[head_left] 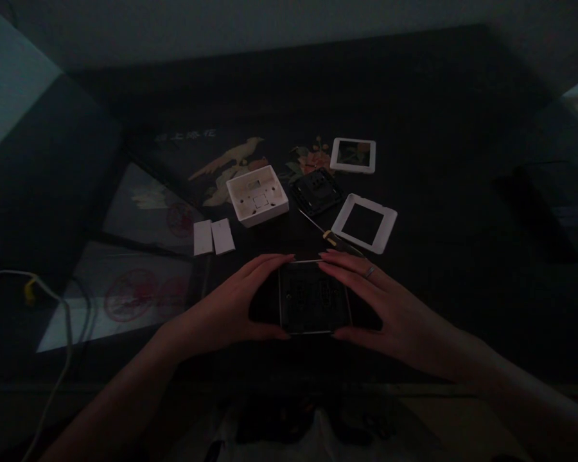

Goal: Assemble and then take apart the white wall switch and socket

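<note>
Between my two hands sits a wall switch module (313, 298), black on the side facing me, with a thin pale rim. My left hand (241, 298) grips its left corners, thumb at the near edge and fingertips at the far edge. On the opposite side my right hand (373, 295), with a ring on one finger, holds it the same way. Just beyond lies a screwdriver (332, 239) with a yellow and black handle. A white frame (385, 224) is beside the screwdriver, and a second black module (316, 191) rests near its tip.
A white open mounting box (264, 215) stands left of centre, with two white rectangular plates (214, 237) before it. Another white frame (334, 154) lies farther back. The dark glossy table (443, 192) bears a bird-and-flower picture. A white cable (67, 321) runs along the left.
</note>
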{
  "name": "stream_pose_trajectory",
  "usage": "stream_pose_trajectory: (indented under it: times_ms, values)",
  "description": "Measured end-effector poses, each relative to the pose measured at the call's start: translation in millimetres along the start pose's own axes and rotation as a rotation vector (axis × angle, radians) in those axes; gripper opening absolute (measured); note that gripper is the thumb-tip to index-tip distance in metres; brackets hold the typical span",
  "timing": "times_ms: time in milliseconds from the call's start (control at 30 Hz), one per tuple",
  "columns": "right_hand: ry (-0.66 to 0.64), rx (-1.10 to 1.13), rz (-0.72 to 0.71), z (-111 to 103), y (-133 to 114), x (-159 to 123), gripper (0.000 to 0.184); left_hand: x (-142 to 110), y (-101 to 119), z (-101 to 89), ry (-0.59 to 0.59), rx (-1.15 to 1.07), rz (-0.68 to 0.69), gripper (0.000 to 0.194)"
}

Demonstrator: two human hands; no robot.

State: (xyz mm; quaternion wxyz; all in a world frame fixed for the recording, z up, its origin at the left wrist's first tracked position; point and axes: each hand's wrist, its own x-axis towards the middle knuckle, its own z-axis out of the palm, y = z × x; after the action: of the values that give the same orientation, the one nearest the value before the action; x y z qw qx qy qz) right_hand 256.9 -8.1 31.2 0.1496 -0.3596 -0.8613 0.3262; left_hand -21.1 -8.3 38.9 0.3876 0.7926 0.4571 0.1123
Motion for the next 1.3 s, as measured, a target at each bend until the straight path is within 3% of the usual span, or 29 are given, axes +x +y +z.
stream_pose_trajectory:
  times_ms: [267, 367, 467, 533, 667, 767, 867, 1100, 1200, 1300]
  values:
    - [0.07, -0.06, -0.073, 11, 2, 3, 0.072, 0, 3, -4.9, -0.003, 0.007, -0.001, 0.088]
    - [0.092, -0.152, -0.125, 13, 0, 4, 0.07, 10, 4, -19.1, 0.12, 0.015, 0.062, 0.061]
    - [0.158, -0.266, -0.205, 12, -4, 4, 0.064, 39, 11, -34.0, 0.266, 0.128, 0.19, 0.028]
    - [0.249, -0.312, -0.284, 9, -8, 3, 0.053, 67, 18, -39.1, 0.207, 0.239, 0.355, 0.022]
    - [0.381, -0.321, -0.431, 3, -15, 0, 0.029, 121, 35, -33.3, -0.11, 0.5, 0.695, 0.022]
    - [0.388, -0.309, -0.476, 2, -18, -3, 0.024, 146, 47, -23.0, -0.23, 0.625, 0.796, 0.029]
    - [0.401, -0.286, -0.481, 4, -17, -2, 0.023, 157, 57, -16.6, -0.312, 0.667, 0.812, 0.034]
    - [0.446, -0.276, -0.509, 4, -14, 4, 0.023, 164, 70, -8.0, -0.401, 0.713, 0.796, 0.022]
    - [0.426, -0.272, -0.489, 3, -13, 4, 0.023, 159, 76, -8.2, -0.373, 0.752, 0.744, 0.018]
    - [0.41, -0.266, -0.454, 2, -12, 1, 0.023, 145, 82, -24.2, -0.261, 0.725, 0.685, 0.022]
